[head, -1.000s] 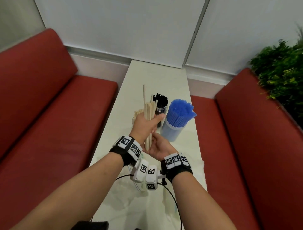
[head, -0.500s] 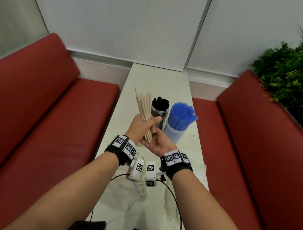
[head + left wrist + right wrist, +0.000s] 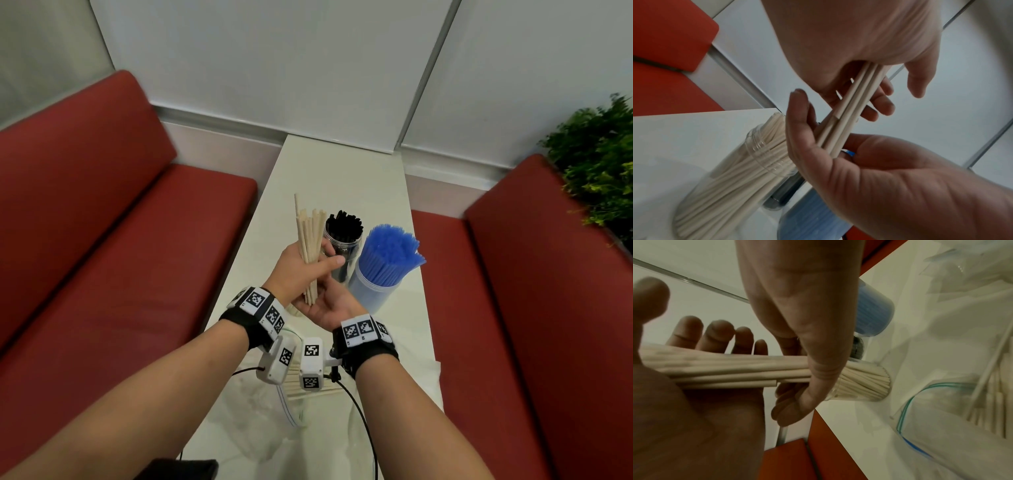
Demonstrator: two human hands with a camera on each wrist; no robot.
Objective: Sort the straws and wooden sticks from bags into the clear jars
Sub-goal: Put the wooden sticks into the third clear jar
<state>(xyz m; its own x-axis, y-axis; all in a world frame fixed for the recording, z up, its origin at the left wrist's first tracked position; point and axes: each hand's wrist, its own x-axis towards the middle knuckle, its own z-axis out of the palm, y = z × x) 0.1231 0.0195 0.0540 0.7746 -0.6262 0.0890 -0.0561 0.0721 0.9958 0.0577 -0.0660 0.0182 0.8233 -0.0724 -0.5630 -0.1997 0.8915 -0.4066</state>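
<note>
**Stick bundle in hand, three jars at frame centre**

Head view: your left hand [image 3: 297, 270] grips the wooden sticks [image 3: 310, 240] at centre; your right hand [image 3: 330, 301], palm flat, touches their lower ends. Black-straw jar [image 3: 343, 240] and blue-straw jar [image 3: 383, 270] stand just right.

Left wrist view: stick jar [image 3: 740, 170] sits lower left.

Right wrist view: zip bag [image 3: 953, 410] lies at right on the table [image 3: 859, 426].

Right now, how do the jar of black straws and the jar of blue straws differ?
The jar of black straws is narrower and sits farther back; the jar of blue straws is wider and nearer the table's right edge. The black straws barely clear their rim, whereas the blue ones rise well above theirs and fan out. Both are clear, upright jars standing side by side on the white table.
</note>
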